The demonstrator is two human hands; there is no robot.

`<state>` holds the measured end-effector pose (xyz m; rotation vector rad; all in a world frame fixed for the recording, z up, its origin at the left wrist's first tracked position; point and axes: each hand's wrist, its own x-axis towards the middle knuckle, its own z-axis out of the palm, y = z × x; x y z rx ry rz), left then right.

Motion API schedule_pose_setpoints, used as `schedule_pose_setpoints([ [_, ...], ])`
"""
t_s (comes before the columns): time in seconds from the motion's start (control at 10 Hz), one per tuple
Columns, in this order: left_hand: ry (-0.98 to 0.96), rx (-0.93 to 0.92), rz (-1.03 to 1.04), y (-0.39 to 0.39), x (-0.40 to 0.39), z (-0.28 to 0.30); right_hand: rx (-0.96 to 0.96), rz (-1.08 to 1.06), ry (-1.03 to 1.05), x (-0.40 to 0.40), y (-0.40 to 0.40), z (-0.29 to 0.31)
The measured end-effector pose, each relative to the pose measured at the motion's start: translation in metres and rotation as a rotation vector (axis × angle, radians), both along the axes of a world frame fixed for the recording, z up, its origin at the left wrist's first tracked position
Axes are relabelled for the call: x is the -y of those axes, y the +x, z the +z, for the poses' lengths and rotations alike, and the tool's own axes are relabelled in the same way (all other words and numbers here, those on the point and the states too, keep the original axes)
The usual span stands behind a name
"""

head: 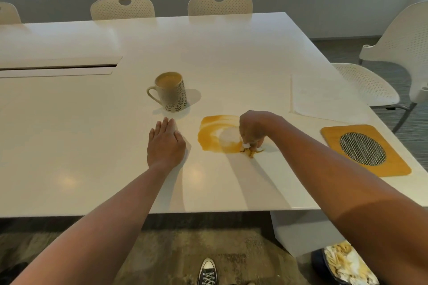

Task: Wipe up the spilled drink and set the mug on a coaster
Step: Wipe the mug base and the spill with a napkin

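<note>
A cream mug [172,91] with a leaf pattern stands upright on the white table [92,146], filled with a tan drink. An orange-brown spill [212,135] spreads in front of it, with a wiped pale patch in the middle. My right hand [253,128] presses a small crumpled white tissue [246,145] down at the spill's near right edge. My left hand [165,143] lies flat on the table left of the spill, holding nothing. A wooden coaster [333,136] with a round metal mesh centre sits at the right.
A stack of white paper towels [322,97] lies at the table's right edge, behind the coaster. Cream chairs [382,69] ring the table. Below the near right corner, a bin [347,264] holds used stained tissues. A cable slot [58,68] runs at the left.
</note>
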<state>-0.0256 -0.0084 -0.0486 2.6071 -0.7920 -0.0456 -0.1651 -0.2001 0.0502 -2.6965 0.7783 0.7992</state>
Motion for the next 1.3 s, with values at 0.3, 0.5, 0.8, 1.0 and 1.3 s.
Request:
schedule_pose_setpoints([
  [0.3, -0.016, 0.002, 0.008, -0.001, 0.000, 0.002, 0.335, 0.049, 0.107, -0.048, 0.044, -0.019],
  [0.5, -0.009, 0.005, 0.007, -0.001, 0.000, 0.002, 0.518, 0.030, 0.044, -0.051, 0.073, -0.036],
  [0.8, -0.038, 0.000, 0.014, -0.002, 0.001, 0.001, 0.463, 0.050, -0.076, -0.015, 0.080, -0.022],
  [1.0, -0.025, 0.004, 0.011, -0.001, 0.002, 0.000, 0.413, -0.015, -0.211, 0.013, 0.059, -0.010],
  [1.3, -0.015, 0.013, 0.018, -0.001, 0.003, -0.001, 0.125, -0.013, -0.279, 0.030, 0.016, 0.005],
])
